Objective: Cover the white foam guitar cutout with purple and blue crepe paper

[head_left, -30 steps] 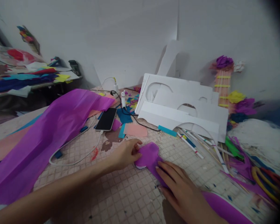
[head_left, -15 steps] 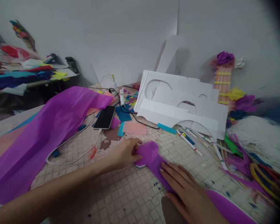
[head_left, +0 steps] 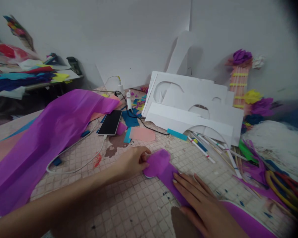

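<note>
A long purple-covered piece [head_left: 170,180] with a rounded, lobed end lies slantwise on the grid-patterned table. At its lobed end, my left hand [head_left: 134,162] pinches the purple edge between thumb and fingers. My right hand [head_left: 201,201] lies flat over the narrow middle, fingers spread, and hides part of it. Beyond that hand, the wider purple end [head_left: 245,219] with a white rim shows at the lower right. A large purple sheet [head_left: 64,119] stretches across the left of the table.
A phone [head_left: 110,123] with a white cable lies left of centre. White cut-out boards [head_left: 188,102] lean at the back. Scissors [head_left: 280,191], thin sticks and white string [head_left: 275,145] are on the right. A pink paper piece [head_left: 142,134] lies beyond my left hand.
The purple paper at the lobed end now covers more of the white edge beside my left fingers. Both hands keep nearly the same places; the view has shifted slightly.
</note>
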Action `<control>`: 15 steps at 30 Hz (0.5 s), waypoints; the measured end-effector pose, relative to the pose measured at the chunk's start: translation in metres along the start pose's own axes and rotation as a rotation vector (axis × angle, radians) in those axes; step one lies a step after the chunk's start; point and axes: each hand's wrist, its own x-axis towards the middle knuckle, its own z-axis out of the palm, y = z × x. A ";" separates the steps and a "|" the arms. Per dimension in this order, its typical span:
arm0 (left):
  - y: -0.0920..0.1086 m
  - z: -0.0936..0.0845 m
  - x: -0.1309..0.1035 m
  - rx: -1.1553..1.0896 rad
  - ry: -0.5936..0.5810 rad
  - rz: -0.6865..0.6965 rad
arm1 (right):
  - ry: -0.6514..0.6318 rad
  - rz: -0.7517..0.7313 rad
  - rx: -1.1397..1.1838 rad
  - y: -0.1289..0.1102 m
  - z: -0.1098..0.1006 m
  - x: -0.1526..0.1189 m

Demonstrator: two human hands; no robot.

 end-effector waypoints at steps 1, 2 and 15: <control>0.001 0.000 0.000 0.012 0.001 -0.005 | 0.002 -0.003 0.006 0.000 0.000 -0.001; 0.002 0.000 -0.001 0.020 0.006 -0.009 | 0.003 -0.002 0.015 0.000 0.000 -0.001; 0.007 -0.003 -0.006 0.025 0.024 -0.002 | -0.018 0.002 0.037 0.004 0.006 -0.007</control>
